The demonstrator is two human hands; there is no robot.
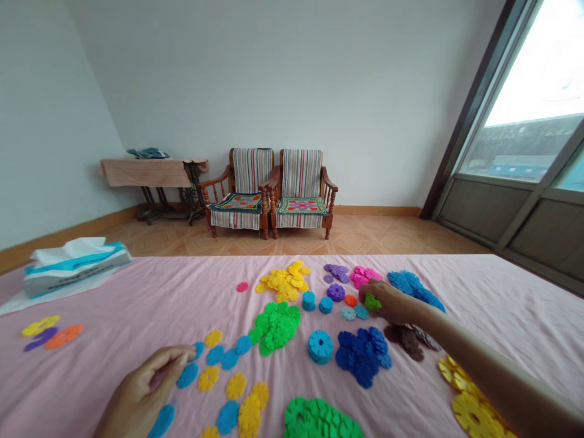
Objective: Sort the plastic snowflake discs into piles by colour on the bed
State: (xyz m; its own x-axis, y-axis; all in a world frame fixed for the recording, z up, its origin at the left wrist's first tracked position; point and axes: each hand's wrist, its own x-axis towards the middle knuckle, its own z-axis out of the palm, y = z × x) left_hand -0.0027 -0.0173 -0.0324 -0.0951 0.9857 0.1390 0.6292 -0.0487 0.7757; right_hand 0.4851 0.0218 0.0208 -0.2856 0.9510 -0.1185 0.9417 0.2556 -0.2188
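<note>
Plastic snowflake discs lie sorted by colour on a pink cloth (150, 304). My right hand (387, 301) reaches far forward, its fingers pinched on a green disc (372, 302) beside the pink pile (362, 275) and the light blue pile (413, 286). My left hand (146, 386) rests near the front left, its fingers curled and touching a blue disc (188, 375) at the end of a row of blue and yellow discs (223, 359). Beyond that row lie a green pile (275, 325), a yellow pile (285, 281) and a dark blue pile (362, 353).
A tissue pack (73, 263) sits at the far left of the cloth, with yellow, purple and orange discs (50, 333) in front of it. Beyond the cloth stand two wooden armchairs (274, 194) and a covered side table (150, 173). A large window (524, 121) fills the right.
</note>
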